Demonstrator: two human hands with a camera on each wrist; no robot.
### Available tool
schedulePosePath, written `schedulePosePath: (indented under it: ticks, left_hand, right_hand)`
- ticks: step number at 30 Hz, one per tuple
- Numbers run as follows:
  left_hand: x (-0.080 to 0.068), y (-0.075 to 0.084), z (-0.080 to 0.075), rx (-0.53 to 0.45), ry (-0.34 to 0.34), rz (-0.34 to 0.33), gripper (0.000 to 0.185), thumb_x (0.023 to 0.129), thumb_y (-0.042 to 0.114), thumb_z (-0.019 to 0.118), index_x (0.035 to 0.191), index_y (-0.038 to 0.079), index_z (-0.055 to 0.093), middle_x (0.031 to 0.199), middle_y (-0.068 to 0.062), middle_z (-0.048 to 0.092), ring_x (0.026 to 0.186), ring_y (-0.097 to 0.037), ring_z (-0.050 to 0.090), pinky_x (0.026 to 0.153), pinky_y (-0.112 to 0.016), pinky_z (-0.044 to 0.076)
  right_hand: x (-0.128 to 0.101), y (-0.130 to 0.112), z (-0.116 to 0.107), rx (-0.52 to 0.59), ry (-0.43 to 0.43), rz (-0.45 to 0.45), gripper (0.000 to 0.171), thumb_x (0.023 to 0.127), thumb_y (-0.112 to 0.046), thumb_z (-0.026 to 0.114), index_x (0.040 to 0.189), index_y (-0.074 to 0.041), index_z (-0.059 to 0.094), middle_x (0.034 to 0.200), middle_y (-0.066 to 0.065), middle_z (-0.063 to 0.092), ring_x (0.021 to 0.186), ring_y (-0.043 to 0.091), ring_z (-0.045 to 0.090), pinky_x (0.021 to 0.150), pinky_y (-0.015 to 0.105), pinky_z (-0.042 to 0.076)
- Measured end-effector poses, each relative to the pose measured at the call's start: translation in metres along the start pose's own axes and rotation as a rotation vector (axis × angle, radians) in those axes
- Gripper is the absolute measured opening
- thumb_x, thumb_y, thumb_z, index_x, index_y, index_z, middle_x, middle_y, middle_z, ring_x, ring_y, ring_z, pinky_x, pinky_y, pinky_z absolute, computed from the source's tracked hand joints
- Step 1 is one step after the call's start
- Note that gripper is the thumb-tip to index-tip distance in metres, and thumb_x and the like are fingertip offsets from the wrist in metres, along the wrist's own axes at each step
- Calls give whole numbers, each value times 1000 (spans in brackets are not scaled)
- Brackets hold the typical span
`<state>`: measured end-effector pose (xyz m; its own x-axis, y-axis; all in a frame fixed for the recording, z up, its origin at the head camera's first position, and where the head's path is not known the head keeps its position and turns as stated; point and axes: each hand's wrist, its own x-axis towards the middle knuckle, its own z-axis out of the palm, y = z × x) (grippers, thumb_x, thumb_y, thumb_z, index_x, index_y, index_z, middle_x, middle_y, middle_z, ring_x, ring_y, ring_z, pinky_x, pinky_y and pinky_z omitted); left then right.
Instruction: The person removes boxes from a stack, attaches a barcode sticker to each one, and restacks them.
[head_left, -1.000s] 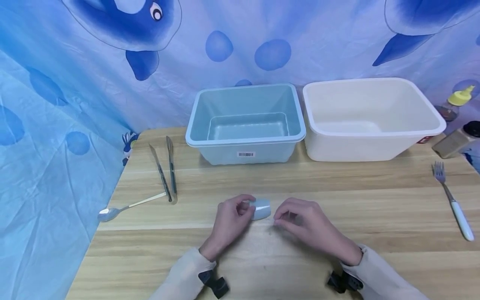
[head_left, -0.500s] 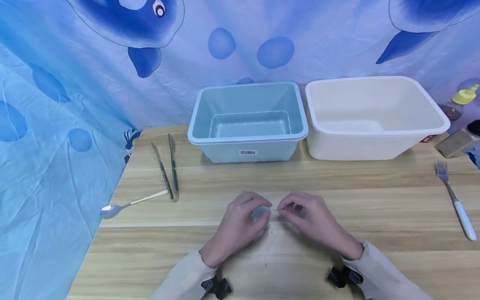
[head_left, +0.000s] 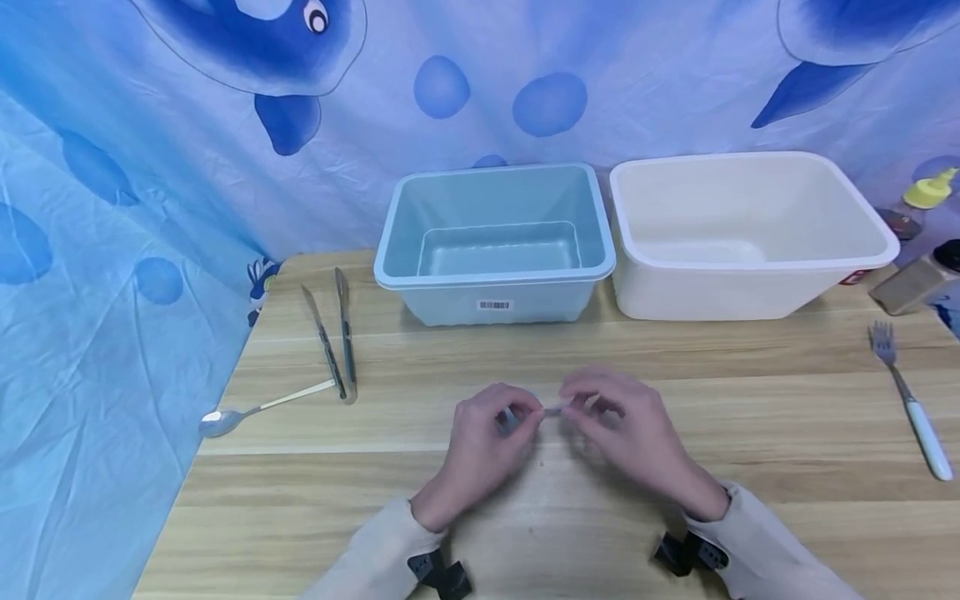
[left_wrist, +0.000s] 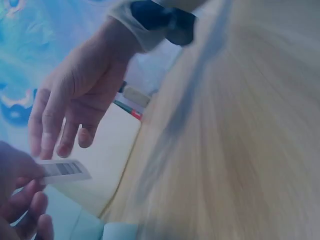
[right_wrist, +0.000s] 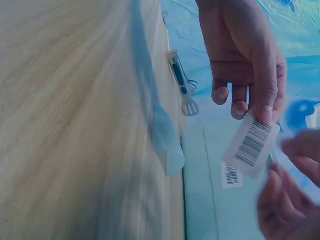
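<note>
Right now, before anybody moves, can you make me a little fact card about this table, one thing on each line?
Left hand: pinches a white barcode label
Right hand: beside the label; can't tell if it touches
Pale blue curved thing: lying on the table
Blue bin: at the back, with a barcode sticker on its front
White bin: right of the blue bin
Spoon: at the table's left edge
Fork: on the right, light blue handle

Blue whale-print curtain point(head_left: 487, 125) behind, pale wood-grain table point(head_left: 555, 525), soft shadows
</note>
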<state>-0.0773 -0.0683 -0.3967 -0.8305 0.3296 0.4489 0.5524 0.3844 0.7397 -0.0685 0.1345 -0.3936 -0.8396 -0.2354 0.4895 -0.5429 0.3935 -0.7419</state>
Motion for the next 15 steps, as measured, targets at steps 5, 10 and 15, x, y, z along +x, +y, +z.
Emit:
schedulePosePath:
  ticks: [5, 10, 15]
  left_hand:
    - [9, 5, 3, -229, 81, -236, 2, 86, 9, 71, 88, 7, 71, 82, -4, 71, 73, -8, 62, 60, -23, 54]
    - [18, 6, 8, -344, 102, -317, 6, 86, 6, 71, 91, 4, 71, 88, -10, 71, 75, -7, 62, 61, -20, 53]
    - [23, 7, 12, -401, 92, -329, 8, 86, 5, 70, 94, 2, 70, 90, -13, 70, 76, -7, 61, 57, -17, 50]
  right_hand:
    - [5, -1, -9, 152, 167, 205, 20, 79, 11, 71, 97, 2, 68, 100, 11, 68, 82, 4, 63, 67, 18, 56]
    - [8, 0, -12, 195, 115, 391, 16, 86, 0, 69, 101, 2, 67, 95, 9, 68, 84, 5, 64, 74, 19, 57]
    - [8, 2, -12, 142, 129, 408, 10, 86, -3, 70, 94, 0, 67, 91, 5, 68, 82, 3, 64, 71, 19, 57]
